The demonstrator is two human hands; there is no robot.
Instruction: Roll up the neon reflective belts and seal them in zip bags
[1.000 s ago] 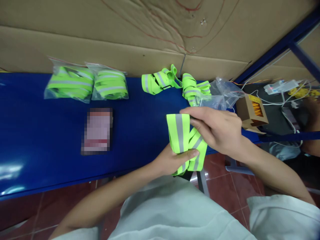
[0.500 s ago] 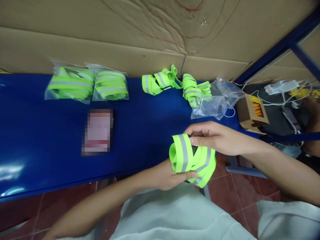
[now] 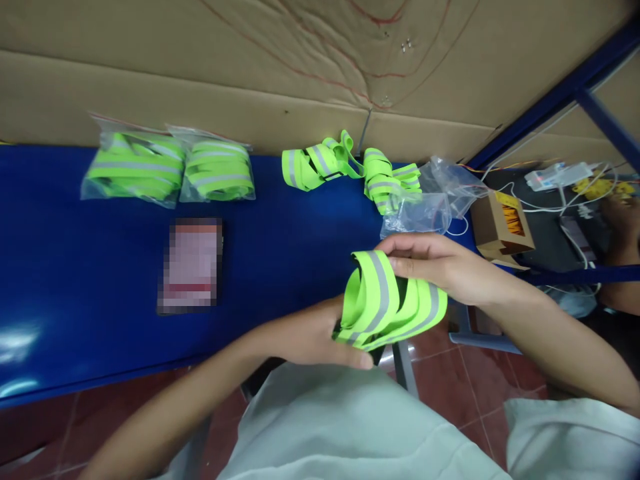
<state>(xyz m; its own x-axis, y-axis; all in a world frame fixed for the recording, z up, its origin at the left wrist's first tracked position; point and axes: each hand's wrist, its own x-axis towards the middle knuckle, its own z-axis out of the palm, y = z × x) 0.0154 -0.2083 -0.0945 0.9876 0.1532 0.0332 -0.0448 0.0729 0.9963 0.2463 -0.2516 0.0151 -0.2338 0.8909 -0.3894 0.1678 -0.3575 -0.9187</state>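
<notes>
Beyond your fingers lies the blue desk (image 3: 75, 267). Both your left hand (image 3: 310, 337) and right hand (image 3: 440, 267) pinch the neon-green reflective elastic band (image 3: 385, 303), probably soft and light; grip its folded ends.

- reflective band (image 3: 387, 307): woven neon-yellow cloth, matt, with a smooth silver-grey stripe down the middle
- table (image 3: 75, 267): blue, smooth and glossy, shows light glare
- loose bands (image 3: 345, 167): same cloth and grey stripe
- bagged bands (image 3: 170, 170): sealed in clear, shiny plastic film, crinkled
- empty bags (image 3: 430, 200): same clear glossy plastic
- back wall (image 3: 250, 67): brown corrugated cardboard, matt, creased
- small box (image 3: 500, 223): brown cardboard, matt
- frame (image 3: 565, 93): blue painted metal, smooth
- floor (image 3: 440, 373): red-brown tiles, slightly glossy
</notes>
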